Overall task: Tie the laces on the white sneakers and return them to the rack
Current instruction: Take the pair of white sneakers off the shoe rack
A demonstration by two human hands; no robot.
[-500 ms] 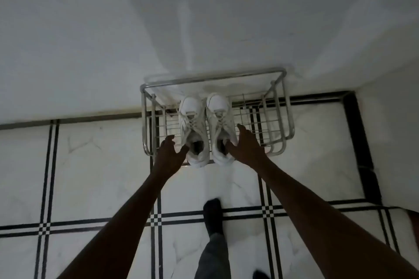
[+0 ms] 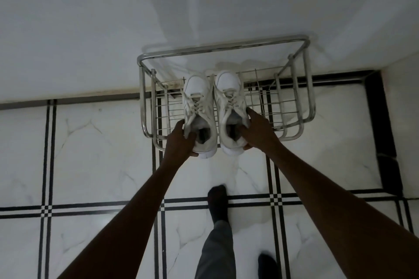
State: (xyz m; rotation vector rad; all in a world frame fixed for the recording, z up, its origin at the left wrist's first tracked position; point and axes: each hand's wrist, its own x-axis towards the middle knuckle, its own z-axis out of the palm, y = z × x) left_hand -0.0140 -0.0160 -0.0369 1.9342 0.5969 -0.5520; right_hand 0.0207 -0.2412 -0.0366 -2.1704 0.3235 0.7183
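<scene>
Both hands are on the shoes at once here: the left hand point(image 2: 181, 140) is wrapped around the heel end of the left sneaker point(image 2: 197, 113), thumb tucked at the collar opening and fingers curled round the outer side and under the sole, clamped firmly on it. The right hand point(image 2: 256, 130) mirrors it on the right sneaker point(image 2: 230, 108), thumb hooked into the collar, fingers spread along the outer flank, closed tight on the shoe. The pair sits side by side, toes pointing to the wall, soles down on the top wire shelf of the metal rack point(image 2: 226, 46), with the heels poking out just past the front rail. The laces point(image 2: 197, 103) criss-cross up both tongues; whether they end in a knot is hard to tell in this dim light. No logo, label or lettering can be read on either shoe, the uppers look plain white. The rack is a chromed tube frame with thin wire shelving, standing against a pale, bare wall point(image 2: 90, 29). Below it runs a glossy white marble-look floor point(image 2: 97, 154) crossed by paired black stripes with small chequered squares where they meet, and a broad black border runs along the wall at right. Down at the bottom, a foot in a dark sock point(image 2: 217, 201) and a grey trouser leg point(image 2: 215, 253) stand on the tiles, with a second dark foot, blurred, near the lower edge.
</scene>
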